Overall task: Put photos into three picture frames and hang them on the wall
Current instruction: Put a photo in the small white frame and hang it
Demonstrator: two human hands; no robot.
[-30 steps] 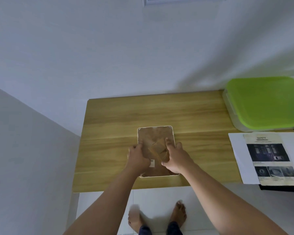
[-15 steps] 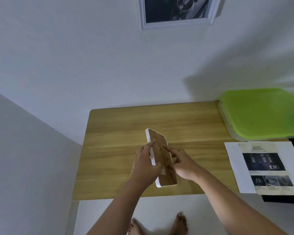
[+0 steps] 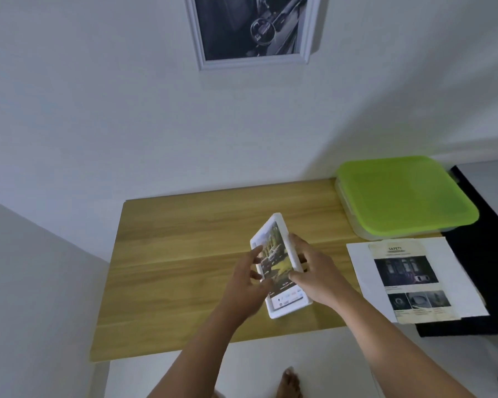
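Over the wooden surface (image 3: pixel 170 268) the left hand (image 3: pixel 246 282) curls loosely round the left edge of the white picture frame (image 3: pixel 273 245), which is tilted with its photo facing up. The right hand (image 3: pixel 318 275) grips the right edge, thumb in front. Lifting it well probably means fingertips on the border, not the face, and both hands square while it rises toward the wall by the hung frame (image 3: pixel 253 63), clear of the photo sheet (image 3: pixel 408 282).

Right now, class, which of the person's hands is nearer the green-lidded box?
Right. The right hand grips the white picture frame at its right edge, on the side toward the green-lidded box. The left hand holds the frame's left side, farther away.
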